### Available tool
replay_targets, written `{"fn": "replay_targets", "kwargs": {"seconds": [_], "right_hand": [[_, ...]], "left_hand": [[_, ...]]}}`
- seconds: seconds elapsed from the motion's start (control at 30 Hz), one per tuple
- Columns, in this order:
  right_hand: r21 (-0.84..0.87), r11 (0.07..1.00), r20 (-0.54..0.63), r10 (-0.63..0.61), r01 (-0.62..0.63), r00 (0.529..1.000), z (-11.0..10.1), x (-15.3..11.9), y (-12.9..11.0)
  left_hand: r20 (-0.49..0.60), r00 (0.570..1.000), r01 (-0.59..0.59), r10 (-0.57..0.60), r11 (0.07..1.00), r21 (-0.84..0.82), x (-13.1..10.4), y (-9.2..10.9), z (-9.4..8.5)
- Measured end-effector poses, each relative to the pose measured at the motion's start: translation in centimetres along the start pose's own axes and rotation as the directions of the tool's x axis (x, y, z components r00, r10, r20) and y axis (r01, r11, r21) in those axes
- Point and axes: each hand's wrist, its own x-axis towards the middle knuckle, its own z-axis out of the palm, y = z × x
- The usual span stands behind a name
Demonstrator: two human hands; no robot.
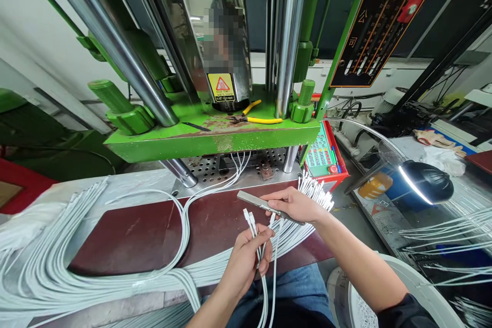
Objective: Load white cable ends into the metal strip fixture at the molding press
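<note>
My left hand (pixel 251 251) is closed around a few white cables, their white connector ends (pixel 249 218) sticking up above the fingers. Just above and to the right, my right hand (pixel 294 205) grips a grey metal hand tool (pixel 251 200) whose flat end points left. A white connector hangs beneath the tool, close to my left fingertips. Behind both hands a large bundle of white cables (pixel 207 266) runs across the dark red board (pixel 130 236), with its connector ends (pixel 317 189) gathered at the right. Several cables lead under the green press.
The green press plate (pixel 215 146) carries yellow-handled pliers (pixel 261 120) and a thin dark blade. To its right are a red-edged control panel (pixel 323 156) and a lamp (pixel 426 182). A white bucket (pixel 407 271) stands at lower right; more cables lie on the right-hand bench.
</note>
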Motion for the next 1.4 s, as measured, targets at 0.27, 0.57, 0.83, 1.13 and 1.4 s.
{"fn": "replay_targets", "kwargs": {"seconds": [0.27, 0.57, 0.83, 1.13, 1.4], "right_hand": [[-0.133, 0.988, 0.014, -0.076, 0.077, 0.997, -0.6, -0.2, 0.2], [0.02, 0.998, 0.001, 0.057, -0.057, 0.998, -0.9, -0.1, 0.5], [-0.044, 0.999, 0.041, 0.009, -0.007, 0.999, -0.8, 0.0, 0.3], [-0.054, 0.998, 0.044, 0.025, -0.022, 0.999, -0.7, -0.1, 0.7], [-0.181, 0.982, 0.037, -0.047, 0.053, 0.998, -0.5, -0.1, 0.7]], "left_hand": [[0.016, 0.999, -0.051, 0.05, 0.998, 0.024, 0.1, 0.2, 0.2], [-0.097, 0.988, -0.124, 0.123, 0.992, -0.002, -0.3, 0.3, -0.9], [-0.115, 0.993, -0.037, 0.04, 0.999, 0.024, -0.6, 0.5, -0.6], [-0.183, 0.982, -0.019, 0.051, 0.985, 0.171, -0.9, 0.4, -0.9], [-0.182, 0.983, -0.011, 0.035, 0.991, 0.132, -0.7, 0.7, -0.7]]}}
